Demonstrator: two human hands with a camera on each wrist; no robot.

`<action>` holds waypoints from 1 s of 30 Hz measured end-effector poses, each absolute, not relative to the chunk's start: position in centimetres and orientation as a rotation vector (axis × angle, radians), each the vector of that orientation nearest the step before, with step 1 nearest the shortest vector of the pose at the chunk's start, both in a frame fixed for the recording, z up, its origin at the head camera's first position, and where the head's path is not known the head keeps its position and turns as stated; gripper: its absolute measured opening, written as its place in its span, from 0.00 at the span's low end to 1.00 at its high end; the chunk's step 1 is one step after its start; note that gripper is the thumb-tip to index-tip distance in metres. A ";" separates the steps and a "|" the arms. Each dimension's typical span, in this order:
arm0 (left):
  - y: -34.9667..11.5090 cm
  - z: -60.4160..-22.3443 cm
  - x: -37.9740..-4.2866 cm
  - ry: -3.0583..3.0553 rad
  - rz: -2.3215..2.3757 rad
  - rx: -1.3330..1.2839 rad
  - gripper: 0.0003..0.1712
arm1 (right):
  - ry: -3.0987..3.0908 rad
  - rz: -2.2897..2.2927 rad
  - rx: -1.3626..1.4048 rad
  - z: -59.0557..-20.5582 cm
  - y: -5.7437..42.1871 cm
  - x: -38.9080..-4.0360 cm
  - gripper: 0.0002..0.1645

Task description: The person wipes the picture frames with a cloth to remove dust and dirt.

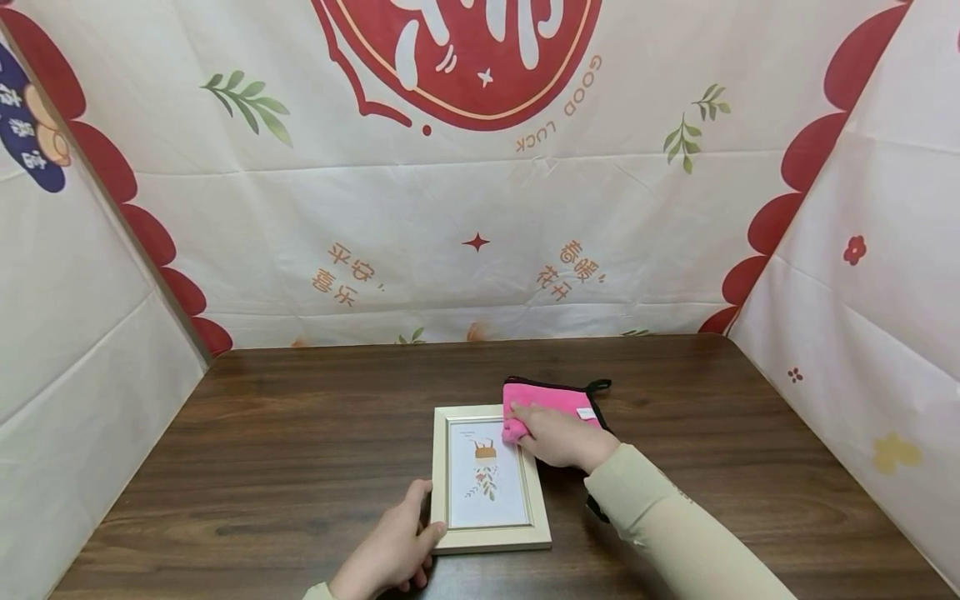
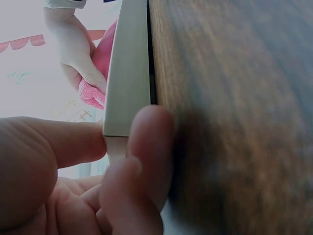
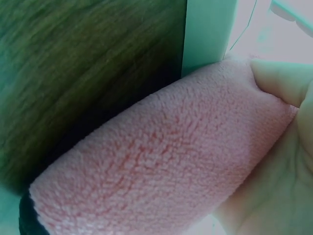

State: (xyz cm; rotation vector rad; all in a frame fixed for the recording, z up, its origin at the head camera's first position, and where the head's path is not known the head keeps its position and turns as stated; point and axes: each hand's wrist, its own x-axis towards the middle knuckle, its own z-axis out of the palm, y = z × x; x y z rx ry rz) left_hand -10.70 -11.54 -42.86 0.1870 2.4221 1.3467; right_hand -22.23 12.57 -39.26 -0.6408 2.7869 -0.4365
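Observation:
A picture frame (image 1: pixel 441 475) with a cream border lies on the table, its print of a chair and leafy flowers upside down in the head view. At its lower left corner my left hand (image 1: pixel 392 540) grips the edge, thumb and fingers on either side of the corner in the left wrist view. My right hand (image 1: pixel 561 435) holds a pink cleaning cloth (image 1: pixel 546 395) with black edging and a hanging loop against the frame's upper right corner. In the right wrist view the fluffy cloth (image 3: pixel 146 156) is bunched under the thumb and covers part of the frame's side (image 3: pixel 208 34).
The dark wood table (image 1: pixel 300 433) extends around the frame on all sides. A white printed curtain (image 1: pixel 420 225) stands behind the table, with further curtain panels along its left and right sides.

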 end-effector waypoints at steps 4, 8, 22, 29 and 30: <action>-11.5 -42.9 -10.7 2.419 1.351 0.187 0.29 | 2.781 -0.432 -0.618 -39.1 12.5 -22.3 0.33; -11.5 -42.9 -10.7 2.413 1.349 0.179 0.29 | 2.776 -0.435 -0.604 -39.0 12.4 -22.4 0.33; -11.5 -42.9 -10.8 2.428 1.338 0.196 0.30 | 2.784 -0.363 -0.613 -38.6 12.2 -22.9 0.33; -11.5 -42.8 -10.7 2.424 1.340 0.189 0.32 | 2.781 -0.326 -0.639 -38.5 12.0 -22.9 0.32; -11.5 -42.8 -10.7 2.424 1.339 0.186 0.32 | 2.778 -0.328 -0.635 -38.4 11.9 -22.9 0.32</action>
